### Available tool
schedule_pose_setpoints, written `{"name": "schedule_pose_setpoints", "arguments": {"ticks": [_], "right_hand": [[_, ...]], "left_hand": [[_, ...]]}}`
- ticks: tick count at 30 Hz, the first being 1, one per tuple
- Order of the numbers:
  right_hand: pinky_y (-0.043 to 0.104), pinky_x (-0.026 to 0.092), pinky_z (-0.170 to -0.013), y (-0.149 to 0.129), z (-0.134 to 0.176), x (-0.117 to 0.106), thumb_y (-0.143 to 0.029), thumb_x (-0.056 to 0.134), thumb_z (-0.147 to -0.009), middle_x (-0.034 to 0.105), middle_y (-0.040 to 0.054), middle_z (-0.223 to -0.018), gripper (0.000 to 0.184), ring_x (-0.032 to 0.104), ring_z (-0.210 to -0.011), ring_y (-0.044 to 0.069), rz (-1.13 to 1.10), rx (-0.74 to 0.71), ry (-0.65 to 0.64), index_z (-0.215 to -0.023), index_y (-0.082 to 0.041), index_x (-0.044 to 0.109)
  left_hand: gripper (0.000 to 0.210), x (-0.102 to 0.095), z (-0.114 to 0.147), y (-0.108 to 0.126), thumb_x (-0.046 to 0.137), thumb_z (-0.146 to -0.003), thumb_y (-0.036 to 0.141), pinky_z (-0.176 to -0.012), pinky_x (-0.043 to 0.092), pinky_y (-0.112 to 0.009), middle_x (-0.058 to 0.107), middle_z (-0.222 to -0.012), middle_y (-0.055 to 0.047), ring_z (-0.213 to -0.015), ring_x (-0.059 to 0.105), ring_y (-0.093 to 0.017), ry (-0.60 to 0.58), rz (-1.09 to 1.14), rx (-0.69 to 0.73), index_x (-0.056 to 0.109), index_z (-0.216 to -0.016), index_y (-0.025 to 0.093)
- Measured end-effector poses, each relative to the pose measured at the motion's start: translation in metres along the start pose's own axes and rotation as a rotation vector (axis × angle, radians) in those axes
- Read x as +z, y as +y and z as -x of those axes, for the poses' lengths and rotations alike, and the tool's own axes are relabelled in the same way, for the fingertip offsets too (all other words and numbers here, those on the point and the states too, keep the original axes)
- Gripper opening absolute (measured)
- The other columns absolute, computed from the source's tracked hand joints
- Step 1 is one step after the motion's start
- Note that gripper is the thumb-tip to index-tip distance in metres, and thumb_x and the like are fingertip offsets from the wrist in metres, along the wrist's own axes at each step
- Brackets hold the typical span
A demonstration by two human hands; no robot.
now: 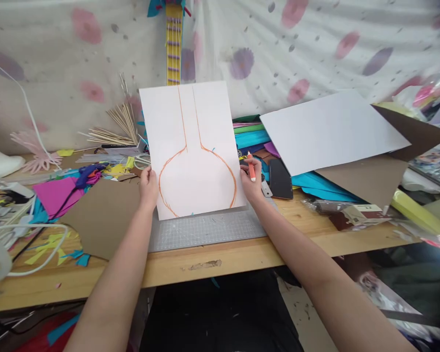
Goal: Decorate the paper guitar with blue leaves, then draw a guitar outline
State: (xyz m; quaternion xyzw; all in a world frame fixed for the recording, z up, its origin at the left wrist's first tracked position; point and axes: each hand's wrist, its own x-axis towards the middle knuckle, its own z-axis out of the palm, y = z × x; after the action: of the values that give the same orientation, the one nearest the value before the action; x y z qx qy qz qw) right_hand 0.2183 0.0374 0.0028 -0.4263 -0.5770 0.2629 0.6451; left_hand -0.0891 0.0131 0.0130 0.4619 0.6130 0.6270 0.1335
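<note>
A white sheet of card (198, 181) stands tilted up in front of me, held by its two side edges. Drawn on it in orange is a narrow neck that widens into a round, flask-like outline. My left hand (147, 188) is closed on the left edge, its fingertips hidden behind the sheet. On the right edge, my right hand (251, 178) grips the card and also holds an orange marker (251, 167) against the palm. Under the lower edge lies a grey cutting mat (205, 232) with a white grid.
Brown cardboard (106, 212) and paper scraps lie on the left, near a white cable (55, 226). Bamboo sticks (126, 124) stand behind. To the right are a dark phone (280, 178), a large white board (333, 129) and blue sheets (322, 186). The wooden table (242, 259) ends close to me.
</note>
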Motion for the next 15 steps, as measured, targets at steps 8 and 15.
{"name": "schedule_pose_setpoints", "arguments": {"ticks": [8,15], "right_hand": [[0.039,0.045,-0.092,0.010,0.007,-0.007,-0.023,0.046,-0.077,0.045,0.0071,-0.116,0.027,0.060,-0.091,0.016,0.029,0.013,0.047,-0.102,-0.025,0.037],[0.036,0.043,-0.092,0.009,0.016,-0.011,-0.035,0.044,-0.082,0.047,0.0071,-0.113,0.026,0.053,-0.098,0.018,0.194,0.059,0.034,-0.105,-0.024,0.043]], "left_hand": [[0.014,0.004,0.015,-0.009,0.048,-0.077,0.027,-0.082,0.047,-0.028,0.063,-0.096,-0.003,-0.092,0.059,-0.017,-0.026,0.148,-0.148,0.055,-0.088,0.021],[0.025,-0.008,0.023,-0.017,0.044,-0.083,0.043,-0.074,0.044,-0.031,0.058,-0.075,-0.002,-0.075,0.053,-0.017,-0.005,-0.067,-0.044,0.052,-0.075,0.021]]}}
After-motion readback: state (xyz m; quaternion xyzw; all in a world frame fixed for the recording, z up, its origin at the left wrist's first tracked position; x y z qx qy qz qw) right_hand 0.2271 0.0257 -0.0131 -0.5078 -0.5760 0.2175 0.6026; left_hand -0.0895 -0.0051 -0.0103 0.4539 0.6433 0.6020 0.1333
